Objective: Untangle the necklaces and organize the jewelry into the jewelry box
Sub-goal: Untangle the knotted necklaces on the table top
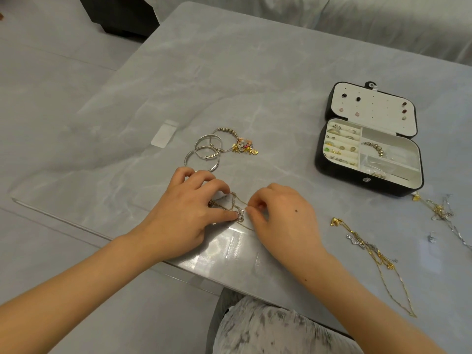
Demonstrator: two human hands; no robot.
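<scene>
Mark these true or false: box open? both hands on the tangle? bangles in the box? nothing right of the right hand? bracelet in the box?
1. The black jewelry box with the white lining stands open. True.
2. The left hand and the right hand both pinch the tangled thin gold and silver chains. True.
3. The plain silver metal bangles lie inside the box. False: they lie on the grey marble table, beyond the left hand.
4. Nothing lies on the table to the right of the right hand. False: loose gold and silver necklaces lie there.
5. A silver beaded bracelet lies in a compartment of the box. True.
</scene>
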